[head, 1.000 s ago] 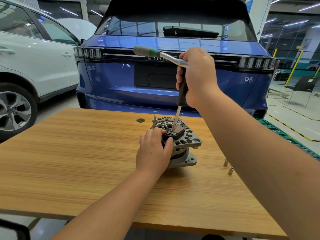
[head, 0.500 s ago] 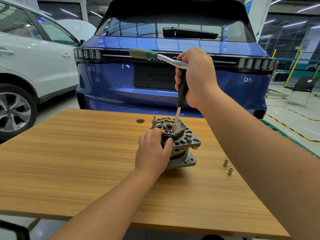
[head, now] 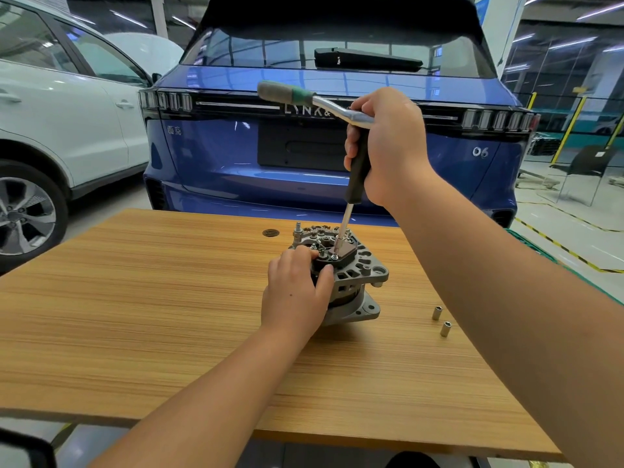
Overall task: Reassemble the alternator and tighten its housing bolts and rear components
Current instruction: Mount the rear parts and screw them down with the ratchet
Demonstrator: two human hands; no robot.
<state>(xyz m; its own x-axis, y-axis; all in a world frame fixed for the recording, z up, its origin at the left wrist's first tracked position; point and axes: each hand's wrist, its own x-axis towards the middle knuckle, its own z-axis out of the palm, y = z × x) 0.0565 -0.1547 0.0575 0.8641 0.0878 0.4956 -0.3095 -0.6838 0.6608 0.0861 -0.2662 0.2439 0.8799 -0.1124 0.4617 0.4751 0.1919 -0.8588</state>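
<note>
A wooden table is seen in a garage, with a blue car parked close behind it and a white car off to the left. On the table, a little right of centre, the alternator is stood upright with its rear end facing up. Its two housing halves appear already joined, and the rear parts — the dark plate and its studs — are seated on top, so the main assembly is judged largely done.

The alternator is steadied by the left hand, whose fingers are curled over its upper near edge. A ratchet fitted to a long driver is gripped by the right hand, the fingers wrapped tightly around the dark shaft, and the tip is set on a small bolt on the rear plate.

Tightening is judged to be in progress rather than finished. Two small sockets are left lying on the table to the right, well apart from the alternator — whether further bolts await them cannot be told.
</note>
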